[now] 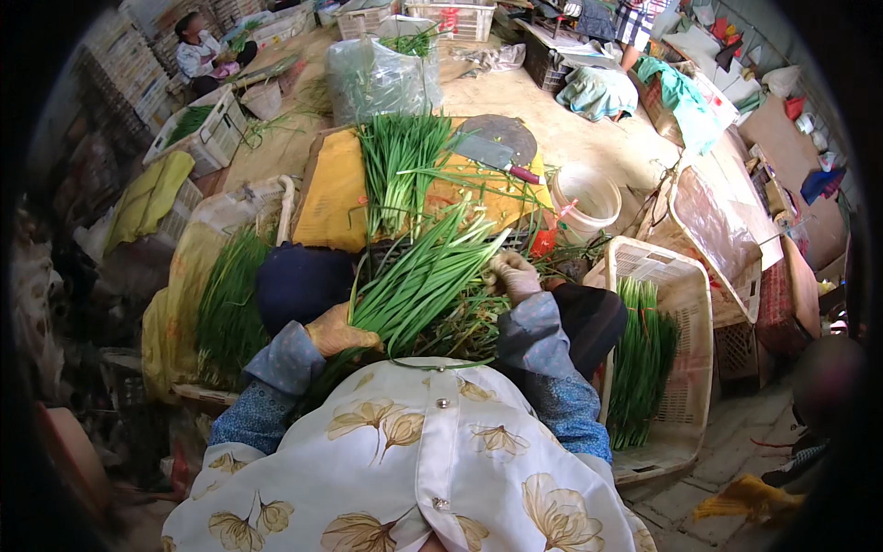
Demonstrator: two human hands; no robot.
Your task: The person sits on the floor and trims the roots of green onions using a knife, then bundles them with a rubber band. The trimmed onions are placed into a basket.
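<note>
My left hand [343, 332], in a thin pale glove, is closed around the leafy part of a bunch of green chives [421, 283]. The bunch slants up to the right over my lap, its pale stem ends at the upper right. Close to those ends is my right hand [516, 274], also gloved, its fingers curled. Whether it pinches a stem is hidden. Loose trimmings [462, 324] lie beneath the bunch. Just beyond, a pile of chives [400, 172] rests on a yellow-covered board [324, 200]. A cleaver [486, 150] with a dark red handle lies across a round dark block [507, 131].
A plastic crate [693, 386] at my right holds banded chives [641, 359]. On the left are more chives [234, 303] in a yellow-lined crate [186, 262]. A white bucket [586, 196] stands beyond my right hand. Farther off are a plastic-wrapped bundle [379, 79] and a seated person [203, 55].
</note>
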